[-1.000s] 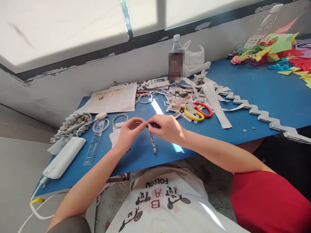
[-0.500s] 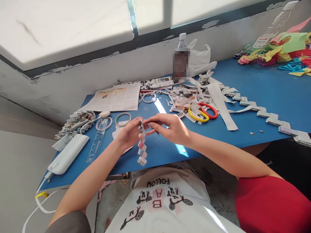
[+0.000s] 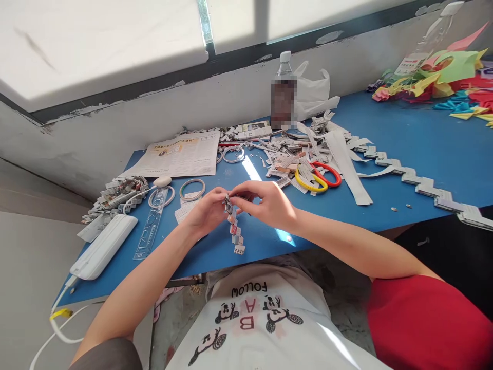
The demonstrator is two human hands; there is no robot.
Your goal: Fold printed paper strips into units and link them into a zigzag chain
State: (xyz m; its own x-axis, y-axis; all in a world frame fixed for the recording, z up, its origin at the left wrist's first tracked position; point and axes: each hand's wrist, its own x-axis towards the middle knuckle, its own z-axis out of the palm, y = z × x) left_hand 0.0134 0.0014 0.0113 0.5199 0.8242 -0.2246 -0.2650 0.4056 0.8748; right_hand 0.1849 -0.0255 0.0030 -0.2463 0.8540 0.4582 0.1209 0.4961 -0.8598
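Left hand (image 3: 208, 211) and right hand (image 3: 267, 203) both pinch the upper end of a short paper chain (image 3: 238, 239) over the near worktop (image 3: 404, 123); several links are joined, while loose paper pieces (image 3: 290, 154) lie unjoined farther off.

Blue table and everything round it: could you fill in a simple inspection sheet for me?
Surface: blue table, sunlit stripe across it.
Things in hand: short paper chain, slanting down.
Hands: left hand and right hand pinch its upper end.
Clutter: paper scraps heaped; scissors among them, blades hidden; rings, clear ruler, long paper chain.
Cables: white cable runs from white box off the left edge.
Surroundings: wall with patchy paint; bottle and plastic bag before it.
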